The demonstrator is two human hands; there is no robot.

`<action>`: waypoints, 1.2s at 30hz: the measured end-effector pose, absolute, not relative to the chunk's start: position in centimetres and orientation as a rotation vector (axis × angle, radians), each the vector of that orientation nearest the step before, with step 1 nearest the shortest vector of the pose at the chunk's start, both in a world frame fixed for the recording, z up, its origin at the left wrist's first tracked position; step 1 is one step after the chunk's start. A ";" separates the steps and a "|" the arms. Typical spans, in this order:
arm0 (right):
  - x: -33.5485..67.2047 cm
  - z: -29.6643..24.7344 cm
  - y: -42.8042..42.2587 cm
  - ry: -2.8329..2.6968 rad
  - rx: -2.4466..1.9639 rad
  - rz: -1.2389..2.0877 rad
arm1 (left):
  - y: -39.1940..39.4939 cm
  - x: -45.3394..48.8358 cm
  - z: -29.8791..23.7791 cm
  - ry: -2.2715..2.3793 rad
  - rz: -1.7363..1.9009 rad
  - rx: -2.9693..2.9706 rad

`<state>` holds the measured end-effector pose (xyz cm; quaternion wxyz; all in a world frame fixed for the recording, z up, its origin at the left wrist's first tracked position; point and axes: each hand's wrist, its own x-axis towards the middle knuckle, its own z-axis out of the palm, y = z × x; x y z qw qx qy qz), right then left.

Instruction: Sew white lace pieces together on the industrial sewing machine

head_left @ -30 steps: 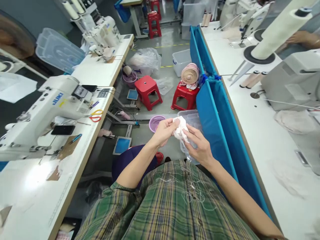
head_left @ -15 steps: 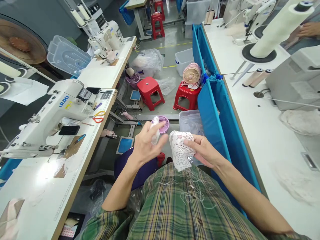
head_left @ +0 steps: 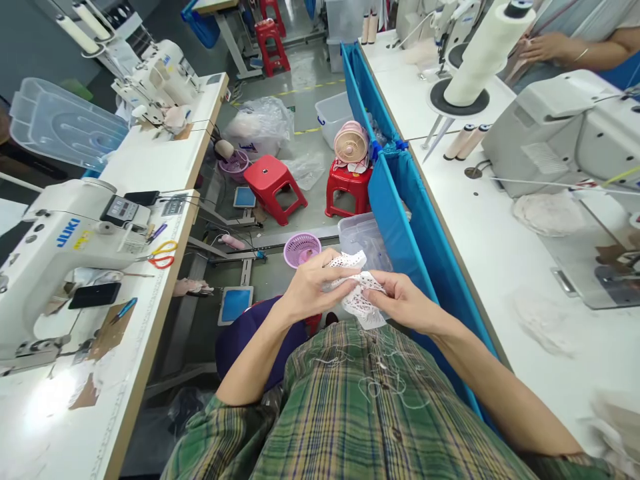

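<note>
A piece of white lace fabric (head_left: pixel 357 293) is held in front of my chest by both hands. My left hand (head_left: pixel 313 287) pinches its upper left part with the fingers closed round it. My right hand (head_left: pixel 400 303) grips its right side, thumb on top. The lace hangs a little below my fingers, over my green plaid shirt (head_left: pixel 360 407). Just beyond the hands on the floor stand a clear plastic bin (head_left: pixel 363 235) and a small purple basket (head_left: pixel 301 248).
A white JUKI sewing machine (head_left: pixel 60 247) stands on the left table with scissors (head_left: pixel 160 253) and a phone (head_left: pixel 95 295). A blue fabric trough (head_left: pixel 400 207) edges the right table (head_left: pixel 500 267), which bears another machine (head_left: pixel 565 133) and a thread cone (head_left: pixel 480 53). Red stools (head_left: pixel 273 183) stand in the aisle. Another person's arm (head_left: pixel 565 47) is at top right.
My hands, apart half a second ago with lace in each, have come together on the lace. The view has shifted to the right.
</note>
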<state>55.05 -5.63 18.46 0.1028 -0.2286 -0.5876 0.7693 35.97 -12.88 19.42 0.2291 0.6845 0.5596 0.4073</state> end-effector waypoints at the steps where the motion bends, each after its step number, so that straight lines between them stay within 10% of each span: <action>1: 55.1 18.4 -5.6 -1.732 -0.673 2.287 | -12.7 36.0 19.3 1.518 1.128 1.833; 16: 54.2 16.0 -4.6 -1.435 -0.819 2.292 | -12.3 36.8 16.2 1.332 1.215 0.797; 36: 57.4 12.4 -4.4 -1.325 -0.958 2.107 | -9.9 39.6 12.8 1.289 1.126 0.923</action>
